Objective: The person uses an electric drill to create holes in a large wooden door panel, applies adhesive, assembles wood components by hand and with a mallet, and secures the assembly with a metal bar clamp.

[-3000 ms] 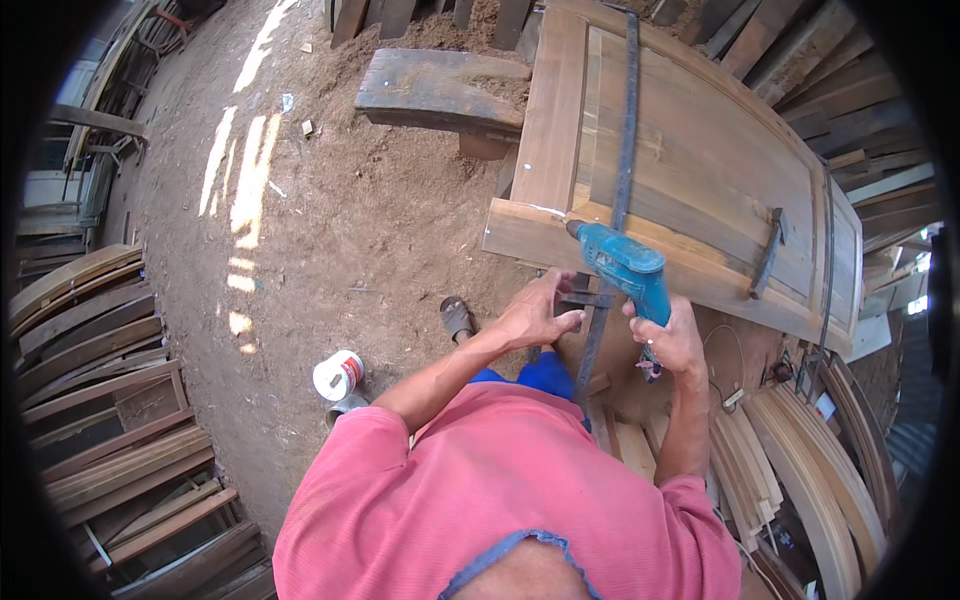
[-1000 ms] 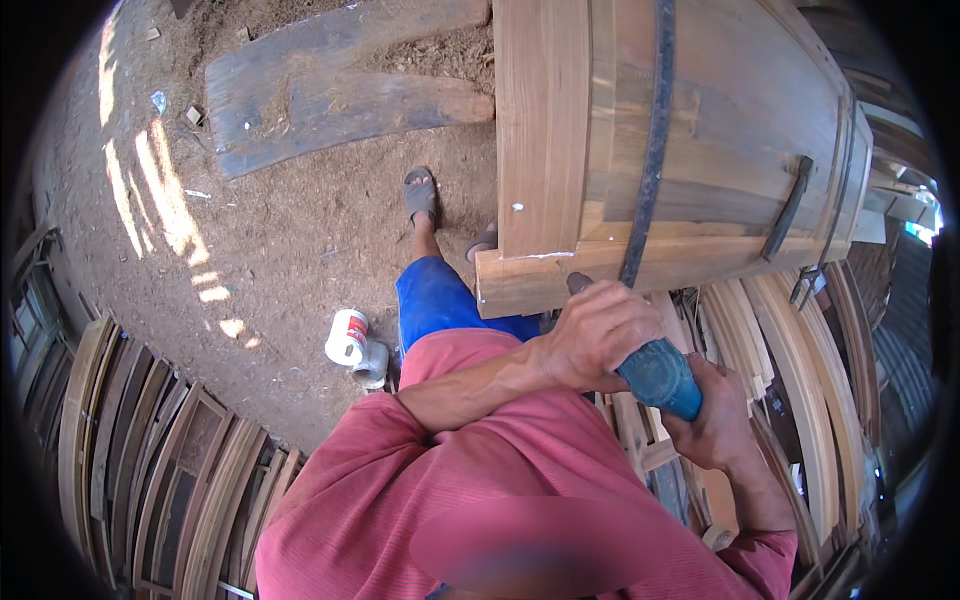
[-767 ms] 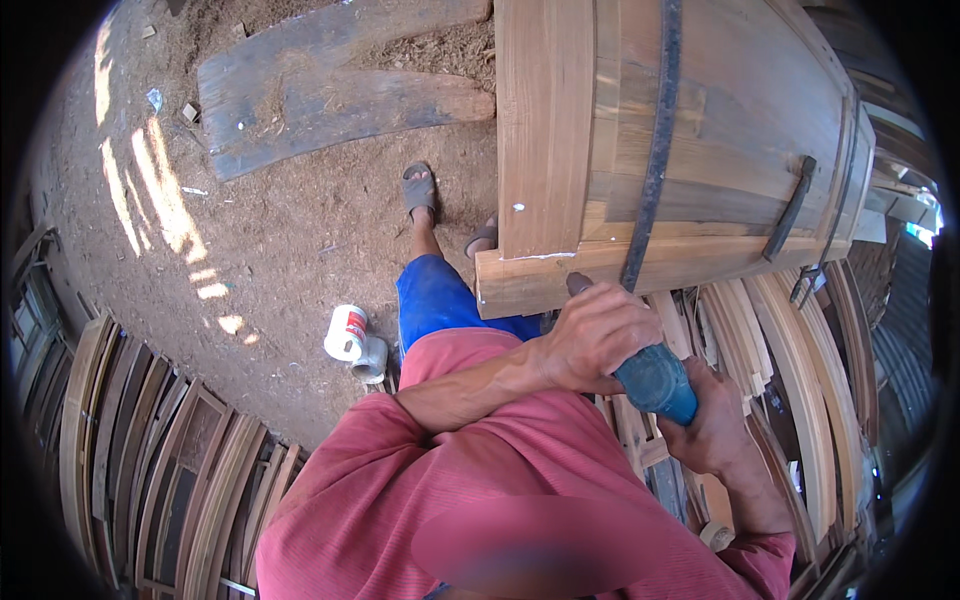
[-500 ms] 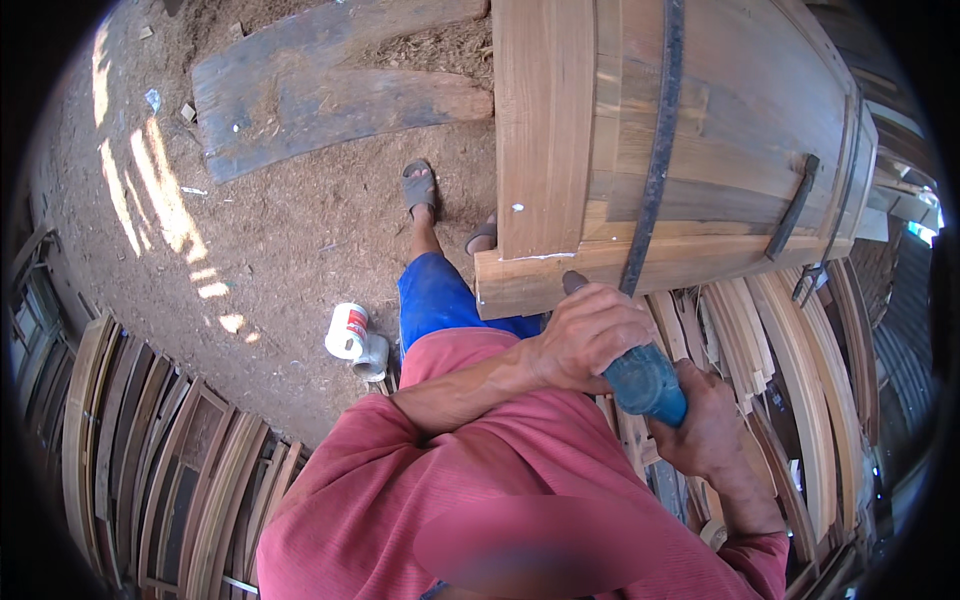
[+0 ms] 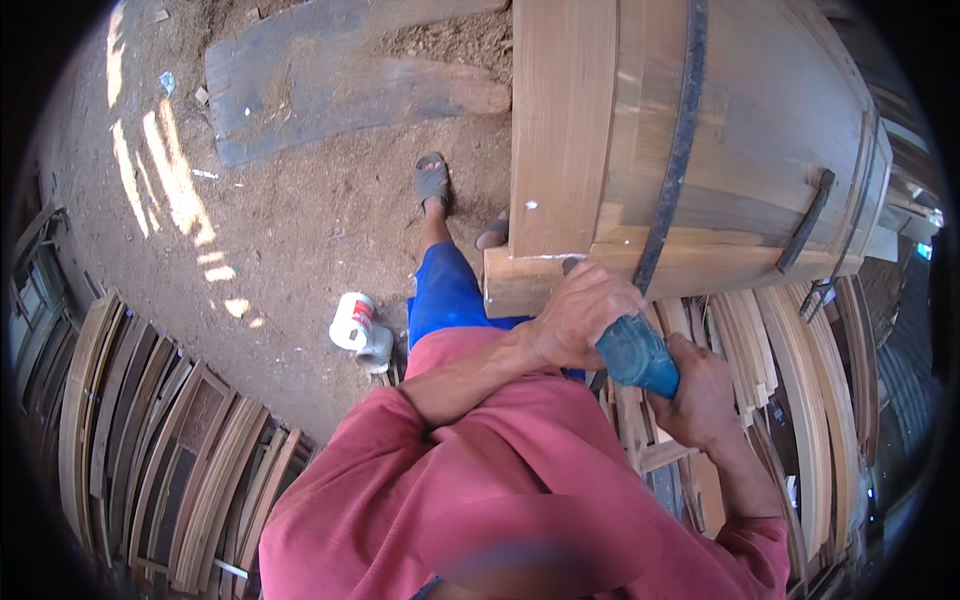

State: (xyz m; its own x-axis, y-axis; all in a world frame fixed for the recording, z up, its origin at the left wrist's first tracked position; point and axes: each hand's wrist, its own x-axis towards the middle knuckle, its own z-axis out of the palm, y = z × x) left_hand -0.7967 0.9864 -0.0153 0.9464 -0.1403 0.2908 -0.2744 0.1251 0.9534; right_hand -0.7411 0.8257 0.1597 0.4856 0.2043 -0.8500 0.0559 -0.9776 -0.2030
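Teal plastic is what jumps out first — that's the power tool [image 5: 638, 355] you've got clamped in both hands, sitting right under the near edge of the big wooden panel [image 5: 690, 150]. Your left hand [image 5: 585, 315] is wrapped over the front of the tool, fingers curled tight around it and pressed up against the panel's bottom rail. Your right hand [image 5: 700, 395] grips the rear of the body, fingers closed round it too. The working end is hidden under your left hand, so I can't tell what kind of bit or disc is on there or whether it's touching the wood.

The panel itself is pale timber, curved by the lens, with a dark metal strap [image 5: 680, 150] running down it and a dark handle-like bracket [image 5: 805, 220] off to the right. Your blue-trousered leg [image 5: 445, 295] stretches out to the far side, a sandalled foot [image 5: 432, 180] planted on the dirt floor [image 5: 300, 230] just left of the panel.

On the ground near left of your leg there's a white can [image 5: 352, 320] with a red label, lying on its side next to a small grey fitting. Farther off, a weathered grey plank [image 5: 340, 75] lies on the dirt. Stacks of curved wooden frames [image 5: 150, 440] fill the near left, and more bent slats [image 5: 790, 380] pile up on the right below the panel.
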